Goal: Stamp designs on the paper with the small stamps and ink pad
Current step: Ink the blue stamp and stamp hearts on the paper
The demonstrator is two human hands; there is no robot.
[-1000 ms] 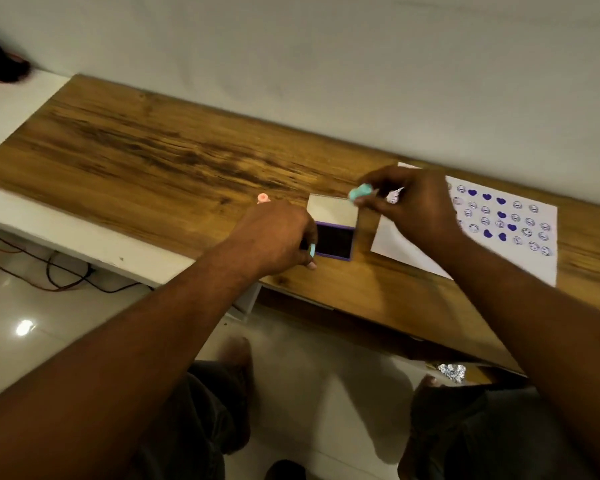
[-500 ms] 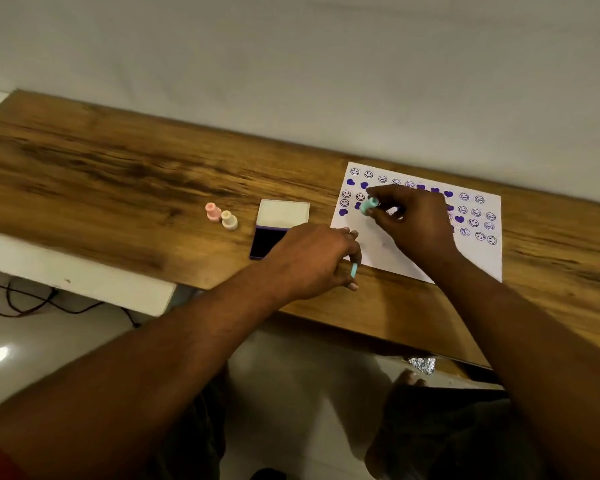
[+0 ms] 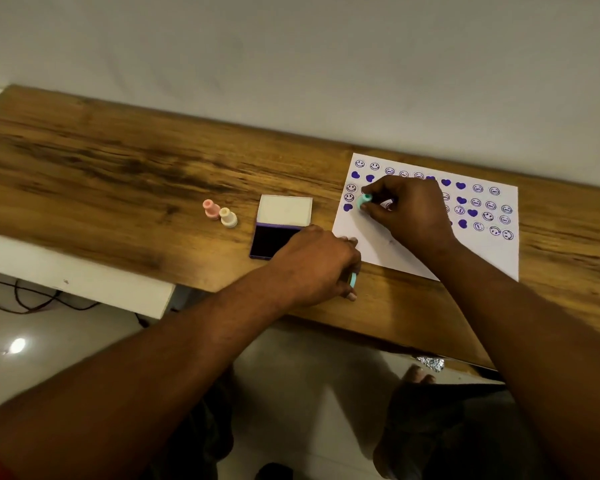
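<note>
A white paper (image 3: pixel 378 244) with rows of purple hearts and smiley prints lies on the wooden table (image 3: pixel 118 174). My right hand (image 3: pixel 409 213) pinches a small teal stamp (image 3: pixel 363 200) and holds it down on the paper's left part. My left hand (image 3: pixel 317 265) rests on the table at the paper's near left corner, curled around a small teal piece (image 3: pixel 353 279). The open ink pad (image 3: pixel 274 241), dark ink below and white lid behind, lies just left of that hand. A pink stamp (image 3: pixel 210 208) and a cream stamp (image 3: pixel 228 217) stand left of the pad.
A grey wall runs along the table's far edge. A white ledge (image 3: pixel 84 282) juts out below the table's front left, with cables on the shiny floor beneath. My knees and a bare foot show under the front edge.
My right hand carried the teal stamp from above the ink pad onto the paper. My left hand slid right from the pad to the paper's corner. The view shifted, showing the pink and cream stamps.
</note>
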